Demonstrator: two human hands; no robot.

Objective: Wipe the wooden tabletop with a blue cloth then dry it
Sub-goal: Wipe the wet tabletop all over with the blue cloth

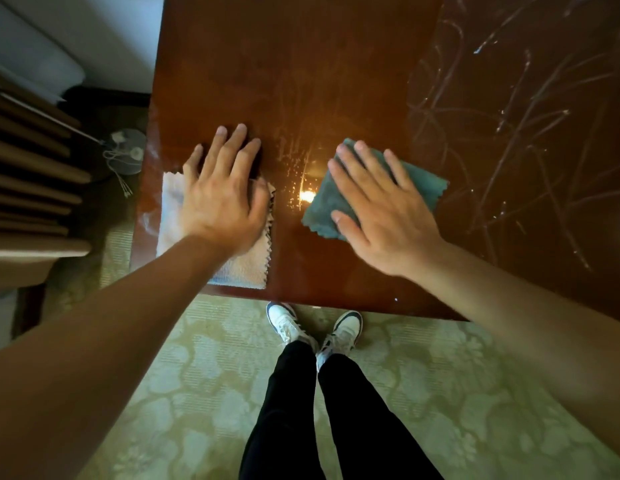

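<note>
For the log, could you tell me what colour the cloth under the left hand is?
White cloth, head view.

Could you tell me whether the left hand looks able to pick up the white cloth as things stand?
Probably yes. The left hand already lies flat over the white cloth near the tabletop's front edge, with nothing between them. The right hand presses the blue cloth, well clear.

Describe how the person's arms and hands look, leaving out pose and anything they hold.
Both arms are bare from the frame edge to the wrist: no sleeve shows on either forearm. The left hand and the right hand wear no gloves, and no rings, watch or bracelet can be seen. The fingernails are short and unpainted. Below, the person wears black trousers and white trainers with dark trim.
</note>
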